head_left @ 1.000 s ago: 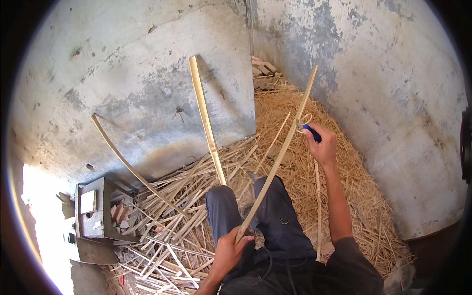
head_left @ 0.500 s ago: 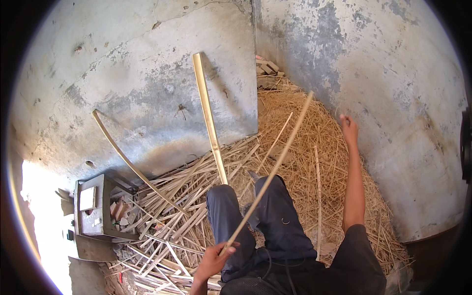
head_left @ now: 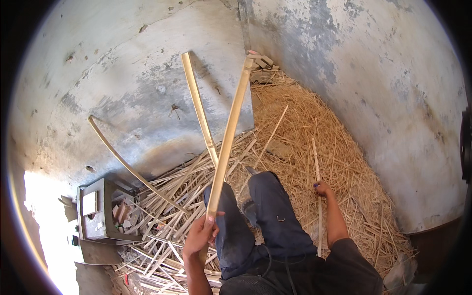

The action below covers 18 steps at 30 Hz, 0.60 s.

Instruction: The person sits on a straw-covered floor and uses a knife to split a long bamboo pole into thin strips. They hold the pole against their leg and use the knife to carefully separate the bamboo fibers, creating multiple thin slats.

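A long, flat, pale strip (head_left: 230, 132) is held in front of the person, rising from the left hand (head_left: 199, 235) and tilting to the right; in this view its upper end reaches the corner where the two walls meet. The fingers of that hand are wrapped around it near the lower end, a short part of which shows below the grip. The right hand (head_left: 323, 189) is well apart from the strip, out over the straw-coloured shavings (head_left: 300, 132). Its fingers look curled around a small blue object (head_left: 316, 185), though at this size its shape cannot be made out. A narrow stick (head_left: 316, 160) runs just beside that hand in the view.

Behind the held strip, a second broad strip (head_left: 195, 96) leans toward the left wall (head_left: 128, 64), the two crossing in view above the person's left knee (head_left: 223, 196). Farther left, a thin curved strip (head_left: 118, 155) slants down to a heap of loose pale strips (head_left: 167, 201). Beside the heap stands a grey box-like piece (head_left: 102, 209) with an open side. Some bricks (head_left: 263, 62) are stacked in the far corner.
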Tool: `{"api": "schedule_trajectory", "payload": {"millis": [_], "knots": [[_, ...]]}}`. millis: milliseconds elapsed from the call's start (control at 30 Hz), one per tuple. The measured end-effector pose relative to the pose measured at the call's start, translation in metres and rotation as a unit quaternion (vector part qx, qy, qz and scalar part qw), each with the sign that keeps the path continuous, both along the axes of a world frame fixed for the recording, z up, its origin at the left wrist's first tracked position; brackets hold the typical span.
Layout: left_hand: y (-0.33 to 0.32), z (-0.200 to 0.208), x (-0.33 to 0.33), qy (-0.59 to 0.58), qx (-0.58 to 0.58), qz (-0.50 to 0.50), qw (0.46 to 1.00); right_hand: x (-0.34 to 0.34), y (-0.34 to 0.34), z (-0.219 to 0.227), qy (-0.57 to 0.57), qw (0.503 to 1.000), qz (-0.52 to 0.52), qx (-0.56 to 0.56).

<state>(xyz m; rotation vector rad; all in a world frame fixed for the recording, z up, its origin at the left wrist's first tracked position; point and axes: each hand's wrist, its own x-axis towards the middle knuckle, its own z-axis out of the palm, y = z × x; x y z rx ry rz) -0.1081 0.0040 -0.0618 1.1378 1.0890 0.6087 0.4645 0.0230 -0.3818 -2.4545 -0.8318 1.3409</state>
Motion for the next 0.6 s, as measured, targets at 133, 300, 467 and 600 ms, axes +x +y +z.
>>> {"api": "schedule_trajectory", "payload": {"millis": [133, 300, 467, 600], "knots": [[0.005, -0.002, -0.008, 0.041, 0.007, 0.017, 0.999, -0.028, -0.054, -0.060, 0.004, 0.999, -0.045, -0.023], [0.008, 0.012, -0.003, 0.059, 0.009, 0.030, 0.998, -0.056, -0.095, -0.096, -0.010, 0.995, -0.006, -0.104], [0.013, 0.011, -0.004, 0.076, 0.014, 0.040, 0.996, -0.067, -0.116, -0.127, -0.060, 0.989, 0.086, -0.101], [0.010, 0.016, -0.004, 0.070, 0.004, 0.054, 0.996, -0.103, -0.095, -0.102, -0.195, 0.961, 0.115, -0.162]]}}
